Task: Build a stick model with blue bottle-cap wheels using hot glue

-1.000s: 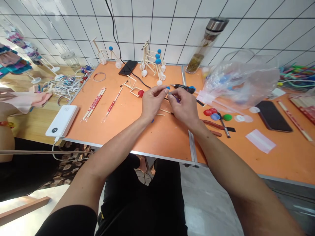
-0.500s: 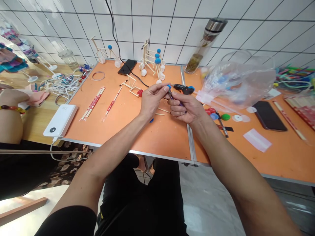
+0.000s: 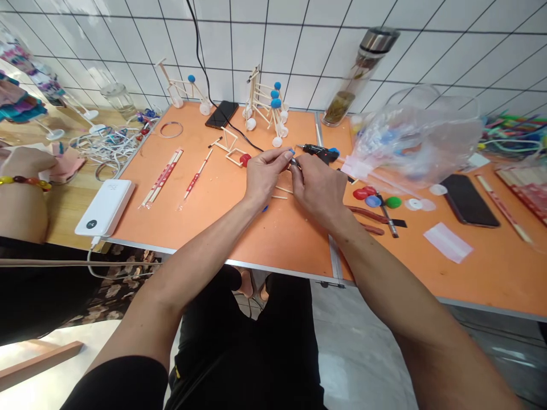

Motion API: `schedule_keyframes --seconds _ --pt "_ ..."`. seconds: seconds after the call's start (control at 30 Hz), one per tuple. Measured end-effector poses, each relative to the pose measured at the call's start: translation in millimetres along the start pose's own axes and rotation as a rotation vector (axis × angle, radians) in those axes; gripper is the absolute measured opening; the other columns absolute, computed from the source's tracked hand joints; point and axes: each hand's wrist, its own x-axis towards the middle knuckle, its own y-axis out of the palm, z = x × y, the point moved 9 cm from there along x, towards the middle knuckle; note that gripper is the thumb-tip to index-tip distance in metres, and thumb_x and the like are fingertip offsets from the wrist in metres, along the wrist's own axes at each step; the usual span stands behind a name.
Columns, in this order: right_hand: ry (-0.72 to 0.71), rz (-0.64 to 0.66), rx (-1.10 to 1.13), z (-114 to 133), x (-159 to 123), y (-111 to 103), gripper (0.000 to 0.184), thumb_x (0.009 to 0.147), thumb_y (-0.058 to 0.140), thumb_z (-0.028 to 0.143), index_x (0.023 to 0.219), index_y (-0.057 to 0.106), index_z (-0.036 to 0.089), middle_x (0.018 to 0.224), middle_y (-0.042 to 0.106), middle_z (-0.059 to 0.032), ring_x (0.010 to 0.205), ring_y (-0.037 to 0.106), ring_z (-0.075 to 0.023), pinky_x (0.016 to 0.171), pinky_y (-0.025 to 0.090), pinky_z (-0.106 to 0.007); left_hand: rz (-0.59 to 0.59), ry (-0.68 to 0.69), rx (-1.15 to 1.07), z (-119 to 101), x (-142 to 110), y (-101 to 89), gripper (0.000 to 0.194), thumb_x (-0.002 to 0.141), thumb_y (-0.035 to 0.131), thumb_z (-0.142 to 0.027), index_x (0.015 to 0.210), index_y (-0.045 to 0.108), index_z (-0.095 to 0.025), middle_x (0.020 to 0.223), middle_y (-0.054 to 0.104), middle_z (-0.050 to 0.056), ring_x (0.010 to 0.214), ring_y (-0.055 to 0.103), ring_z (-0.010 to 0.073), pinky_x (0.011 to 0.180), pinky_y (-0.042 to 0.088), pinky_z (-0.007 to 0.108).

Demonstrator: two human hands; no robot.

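My left hand [image 3: 265, 177] pinches a small blue piece [image 3: 292, 151] between thumb and fingertips, mostly covered by them. Close beside it, my right hand [image 3: 319, 191] is closed, back of the hand up, around a tool with a dark metal tip [image 3: 294, 162]. The rest of that tool is hidden in the palm, so its kind does not show. Just behind the hands lies a black glue gun [image 3: 318, 152]. Left of them is a small stick frame [image 3: 228, 149] with a red ball [image 3: 245, 160] at its end. Loose sticks [image 3: 280, 197] lie between my wrists.
Stick models with blue balls [image 3: 276, 103] stand by the wall. A phone [image 3: 221, 115], a white power bank [image 3: 106, 208], and wrapped chopsticks [image 3: 162, 177] lie left. Rightward are a plastic bag [image 3: 410, 142], bottle caps [image 3: 393, 202] and another phone [image 3: 470, 200]. A co-worker's hand [image 3: 26, 162] is far left.
My right hand has turned over, palm down, hiding the tool's purple handle that showed before. The left hand keeps its pinch on the blue piece, which now shows less.
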Motion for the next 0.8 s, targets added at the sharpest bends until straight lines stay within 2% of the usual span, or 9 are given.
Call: schedule_keyframes --seconds 0.1,0.2,0.23,0.3,0.43,0.5,0.6,0.67,0.8 --pt "0.150 0.138 0.522 -15 8 5 0.035 0.103 0.066 0.059 0.092 0.060 0.026 0.077 0.055 -0.0017 0.063 0.044 -0.0172 0.058 0.031 -0.031 0.065 0.036 -0.037 -6 -1 6.8 0.028 0.080 0.105 -0.044 0.096 0.093 -0.025 0.094 0.087 0.001 0.093 0.083 0.0187 0.099 0.067 0.036" --pt "0.399 0.589 1.102 -12 1 36 0.043 0.087 0.084 0.062 0.099 0.064 0.025 0.067 0.036 0.0097 0.051 0.015 -0.0083 0.047 0.015 -0.025 0.113 0.054 -0.021 -10 -2 11.4 0.027 0.086 0.101 -0.046 0.102 0.093 -0.026 0.093 0.087 0.001 0.087 0.081 0.0177 0.097 0.068 0.036" --pt "0.446 0.631 1.194 -11 -1 38 0.046 0.081 0.090 0.058 0.101 0.066 0.023 0.066 0.035 0.0115 0.050 0.012 -0.0064 0.046 0.012 -0.024 0.117 0.058 -0.007 -11 -1 11.4 0.026 0.087 0.100 -0.046 0.103 0.093 -0.026 0.093 0.087 0.001 0.086 0.081 0.0175 0.097 0.068 0.037" --pt "0.474 0.537 1.254 -15 2 36 0.048 0.076 0.097 0.052 0.097 0.064 0.023 0.065 0.039 0.0117 0.048 0.014 -0.0046 0.045 0.008 -0.023 0.107 0.081 0.036 -11 1 9.1 0.022 0.090 0.098 -0.043 0.104 0.093 -0.027 0.096 0.088 0.002 0.086 0.081 0.0176 0.097 0.067 0.037" --pt "0.368 0.264 1.078 -22 6 28 0.053 0.083 0.095 0.064 0.084 0.058 0.026 0.065 0.047 0.0075 0.049 0.027 -0.0071 0.046 0.016 -0.025 0.055 0.179 0.211 -18 3 2.2 0.016 0.092 0.096 -0.036 0.105 0.094 -0.027 0.106 0.091 0.004 0.101 0.085 0.0218 0.104 0.066 0.038" --pt "0.272 0.175 0.894 -23 8 23 0.053 0.089 0.088 0.071 0.083 0.059 0.026 0.065 0.049 0.0053 0.053 0.034 -0.0108 0.051 0.024 -0.028 0.028 0.216 0.311 -22 3 0.3 0.015 0.092 0.096 -0.035 0.104 0.094 -0.027 0.113 0.092 0.005 0.112 0.085 0.0247 0.108 0.065 0.038" --pt "0.116 0.033 0.561 -21 11 10 0.044 0.100 0.075 0.066 0.085 0.063 0.026 0.071 0.058 0.0004 0.064 0.049 -0.0176 0.062 0.036 -0.034 0.017 0.253 0.404 -28 1 1.3 0.012 0.093 0.095 -0.033 0.103 0.094 -0.028 0.118 0.092 0.006 0.118 0.085 0.0273 0.109 0.065 0.040" --pt "0.044 -0.021 0.352 -17 10 3 0.037 0.106 0.067 0.058 0.090 0.064 0.025 0.079 0.066 -0.0032 0.073 0.059 -0.0218 0.070 0.041 -0.037 0.015 0.262 0.425 -30 0 2.3 0.009 0.093 0.094 -0.029 0.102 0.094 -0.027 0.116 0.092 0.007 0.114 0.086 0.0270 0.106 0.066 0.039" --pt "-0.021 0.003 -0.011 -6 4 4 0.029 0.114 0.052 0.048 0.107 0.067 0.024 0.099 0.078 -0.0113 0.089 0.068 -0.0301 0.075 0.041 -0.039 0.013 0.260 0.424 -29 -1 3.1 0.008 0.094 0.090 -0.022 0.099 0.093 -0.026 0.105 0.092 0.005 0.099 0.086 0.0229 0.097 0.066 0.036"
